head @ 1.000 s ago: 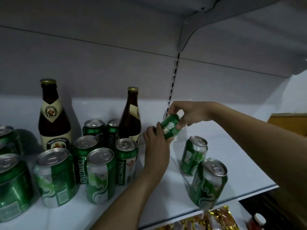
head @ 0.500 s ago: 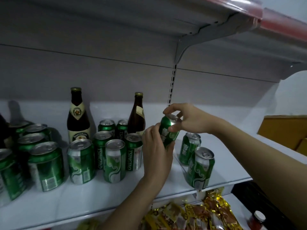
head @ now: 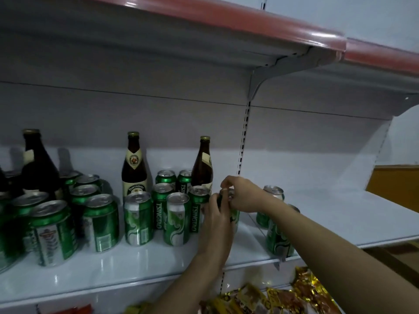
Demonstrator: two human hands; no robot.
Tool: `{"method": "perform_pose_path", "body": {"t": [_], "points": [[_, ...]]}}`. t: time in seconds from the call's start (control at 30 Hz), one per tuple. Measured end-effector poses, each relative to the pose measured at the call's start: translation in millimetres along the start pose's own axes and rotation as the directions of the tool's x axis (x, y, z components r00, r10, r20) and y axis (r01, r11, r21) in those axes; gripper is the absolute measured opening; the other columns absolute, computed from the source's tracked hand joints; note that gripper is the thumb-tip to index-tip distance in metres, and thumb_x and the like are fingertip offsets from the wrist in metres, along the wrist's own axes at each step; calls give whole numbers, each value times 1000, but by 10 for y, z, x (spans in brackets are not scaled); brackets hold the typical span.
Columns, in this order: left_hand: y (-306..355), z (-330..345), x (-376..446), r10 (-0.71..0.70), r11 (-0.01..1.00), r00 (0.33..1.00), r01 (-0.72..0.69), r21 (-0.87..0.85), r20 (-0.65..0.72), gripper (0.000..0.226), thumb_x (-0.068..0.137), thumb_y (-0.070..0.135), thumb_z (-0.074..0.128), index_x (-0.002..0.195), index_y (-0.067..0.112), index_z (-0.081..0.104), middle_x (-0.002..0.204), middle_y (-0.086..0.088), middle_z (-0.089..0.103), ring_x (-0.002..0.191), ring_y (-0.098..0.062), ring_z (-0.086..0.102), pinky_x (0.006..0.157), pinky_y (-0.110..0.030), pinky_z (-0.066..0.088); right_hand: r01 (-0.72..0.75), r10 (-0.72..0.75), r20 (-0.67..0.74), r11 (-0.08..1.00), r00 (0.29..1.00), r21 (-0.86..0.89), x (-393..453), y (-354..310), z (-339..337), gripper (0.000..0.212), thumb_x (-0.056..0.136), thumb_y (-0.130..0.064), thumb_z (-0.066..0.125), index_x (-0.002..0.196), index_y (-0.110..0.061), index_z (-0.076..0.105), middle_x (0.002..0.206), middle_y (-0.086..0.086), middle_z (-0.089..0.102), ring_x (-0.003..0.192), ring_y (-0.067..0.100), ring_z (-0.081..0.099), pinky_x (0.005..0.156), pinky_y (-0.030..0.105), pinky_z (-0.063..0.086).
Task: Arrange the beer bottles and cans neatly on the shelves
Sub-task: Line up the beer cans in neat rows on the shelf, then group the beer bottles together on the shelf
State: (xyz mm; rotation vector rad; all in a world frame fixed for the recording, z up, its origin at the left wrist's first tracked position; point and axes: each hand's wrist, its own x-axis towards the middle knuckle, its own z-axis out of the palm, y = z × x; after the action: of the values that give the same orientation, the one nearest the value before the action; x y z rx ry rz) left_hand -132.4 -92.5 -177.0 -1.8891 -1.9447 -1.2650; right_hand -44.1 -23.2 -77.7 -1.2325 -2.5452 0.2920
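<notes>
At the very bottom of the view, gold-wrapped snacks (head: 301, 291) lie on the lower shelf, outside the task. Above them, on the white shelf (head: 140, 266), a green can (head: 234, 215) is clamped by both hands: the left hand (head: 216, 223) is wrapped round its side and the right hand (head: 243, 194) is closed over its top. A second ago the can was held tilted and well clear of the shelf; half a second ago it had been turned upright but was still in the air. Now it has been brought down to shelf level, just right of the Tsingtao cans (head: 179, 214), though contact with the shelf is hidden by the hands. It is judged that the can is being seated at the end of that row, so one more stray is nearly placed. Two cans (head: 275, 232) are left standing apart on the right section, and would be expected to follow. Behind the rows, three brown bottles (head: 134, 164) stand against the back panel, unevenly spaced.
</notes>
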Motion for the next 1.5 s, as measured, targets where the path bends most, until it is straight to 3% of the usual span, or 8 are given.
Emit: {"method": "perform_pose_path", "body": {"t": [0.07, 0.2, 0.37, 0.6, 0.8, 1.07, 1.3, 1.5], "points": [[9, -77, -15, -54, 996, 998, 54, -72, 11, 67, 98, 6, 50, 156, 18, 18, 147, -9, 31, 129, -29, 42, 96, -34, 46, 17, -17, 9, 1000, 1000, 2, -2, -22, 15, 42, 90, -11, 58, 132, -12, 51, 131, 8, 59, 115, 24, 57, 93, 32, 49], [40, -305, 9, 212, 972, 950, -229, -48, -229, 64, 82, 2, 71, 141, 14, 50, 128, -7, 53, 110, -25, 57, 77, -32, 56, 40, -37, 191, 999, 981, -12, 52, -20, -123, 45, 95, -18, 60, 138, -11, 46, 137, 10, 54, 121, 25, 55, 101, 35, 46], [-84, -683, 590, -20, 958, 952, -69, -279, -306, 35, 91, 24, 60, 124, 34, 49, 116, 16, 48, 105, -3, 45, 82, -16, 42, -22, 20, 28, 998, 999, 67, 212, -130, -298, 51, 95, -33, 63, 140, -13, 48, 144, 8, 50, 125, 23, 53, 98, 30, 45], [-482, -803, 1370, -264, 908, 964, 253, -335, 15, 50, 93, 34, 61, 137, 19, 45, 126, -3, 51, 103, -18, 54, 82, -31, 47, -77, 102, -106, 973, 989, 218, 568, -229, -149, 55, 95, -34, 64, 141, -12, 44, 133, 12, 57, 110, 25, 57, 82, 28, 41], [-468, -669, 1615, -211, 915, 942, 284, -287, 259, 49, 96, 46, 56, 135, 19, 44, 125, -7, 60, 109, -25, 59, 93, -39, 49, -71, 91, -73, 968, 993, 239, 739, -215, 76, 62, 90, -28, 70, 141, -10, 40, 132, 11, 59, 112, 25, 59, 79, 29, 44], [-493, -568, 1681, -191, 959, 971, 216, -184, 142, 30, 98, 35, 54, 121, 16, 51, 111, -8, 62, 92, -25, 57, 75, -34, 44, -54, 95, -172, 972, 980, 227, 789, -169, 232, 48, 88, -25, 72, 125, -11, 46, 117, 12, 64, 100, 31, 63, 70, 33, 45], [-373, -720, 1739, -231, 859, 973, 200, -471, -8, 18, 98, 29, 57, 113, 20, 53, 107, -4, 63, 99, -25, 62, 83, -38, 50, 36, 83, -362, 950, 929, 311, 781, -244, 136, 52, 89, -19, 69, 136, -17, 45, 124, 9, 63, 109, 29, 63, 88, 42, 54], [-119, -1276, 1912, -227, 716, 963, 63, -695, -146, 11, 98, 24, 56, 108, 20, 57, 101, -3, 67, 95, -22, 66, 81, -38, 56, 244, -66, -493, 920, 867, 306, 706, -292, -221, 95, 67, -51, 83, 144, -24, 36, 135, -2, 48, 122, 14, 46, 99, 35, 44]]}}
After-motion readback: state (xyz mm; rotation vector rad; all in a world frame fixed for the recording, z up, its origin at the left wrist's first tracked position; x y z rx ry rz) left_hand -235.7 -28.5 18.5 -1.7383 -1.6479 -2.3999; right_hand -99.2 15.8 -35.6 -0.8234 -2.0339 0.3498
